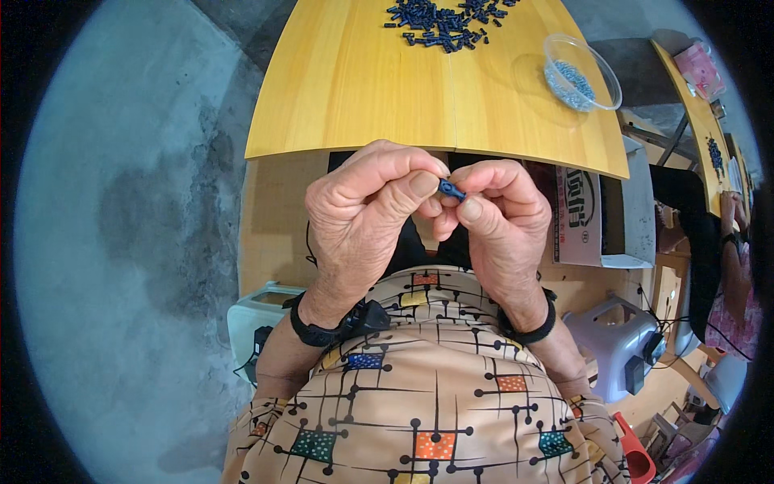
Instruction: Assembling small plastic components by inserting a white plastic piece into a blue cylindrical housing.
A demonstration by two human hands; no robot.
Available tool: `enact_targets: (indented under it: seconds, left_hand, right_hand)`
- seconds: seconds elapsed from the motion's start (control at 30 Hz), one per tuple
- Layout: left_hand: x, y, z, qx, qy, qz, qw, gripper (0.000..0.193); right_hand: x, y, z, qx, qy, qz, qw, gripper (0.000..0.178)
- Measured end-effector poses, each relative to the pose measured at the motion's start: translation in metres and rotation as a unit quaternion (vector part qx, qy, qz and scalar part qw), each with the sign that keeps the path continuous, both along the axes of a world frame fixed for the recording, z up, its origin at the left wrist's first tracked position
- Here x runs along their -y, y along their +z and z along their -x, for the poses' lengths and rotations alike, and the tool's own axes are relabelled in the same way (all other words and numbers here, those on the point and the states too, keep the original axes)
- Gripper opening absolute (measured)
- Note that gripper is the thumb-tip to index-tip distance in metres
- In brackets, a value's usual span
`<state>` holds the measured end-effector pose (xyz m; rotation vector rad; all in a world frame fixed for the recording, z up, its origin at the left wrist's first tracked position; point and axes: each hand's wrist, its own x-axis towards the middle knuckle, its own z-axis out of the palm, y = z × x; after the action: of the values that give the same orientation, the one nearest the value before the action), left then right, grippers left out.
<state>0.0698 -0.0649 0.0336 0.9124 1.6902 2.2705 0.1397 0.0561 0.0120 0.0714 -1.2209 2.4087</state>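
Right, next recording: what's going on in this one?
A person holds a small dark blue piece at the fingertips of both hands, the left hand and right hand meeting just short of the wooden table. Farther back on it lies a loose pile of dark blue pieces, with a clear plastic bowl of small silvery pieces to the right. Another person's arm shows at far right.

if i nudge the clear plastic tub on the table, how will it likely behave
The clear plastic tub will probably slide, given the smooth-looking wooden table. Its thin-looking, see-through wall may flex. The small silvery pieces, piled loose inside, could shift or rattle.
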Motion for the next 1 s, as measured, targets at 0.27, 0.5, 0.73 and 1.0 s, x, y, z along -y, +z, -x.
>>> enact_targets:
  seconds: [0.27,0.5,0.73,1.0]
  left_hand:
    - [-0.002,0.001,-0.002,-0.019,0.01,0.006,1.0,0.011]
    - [-0.004,0.001,-0.005,-0.007,0.01,0.004,1.0,0.011]
    - [-0.004,0.001,-0.005,-0.034,0.039,0.034,0.998,0.01]
    - [-0.002,0.001,-0.004,-0.054,0.05,0.065,0.995,0.01]
  right_hand:
    - [-0.001,-0.003,0.001,-0.024,-0.015,-0.02,0.999,0.014]
    - [0.002,-0.008,-0.001,-0.003,-0.023,0.001,1.0,0.012]
    - [0.007,-0.006,-0.001,0.009,-0.051,-0.016,0.999,0.012]
    - [0.009,-0.002,-0.004,0.066,-0.04,-0.016,0.997,0.017]
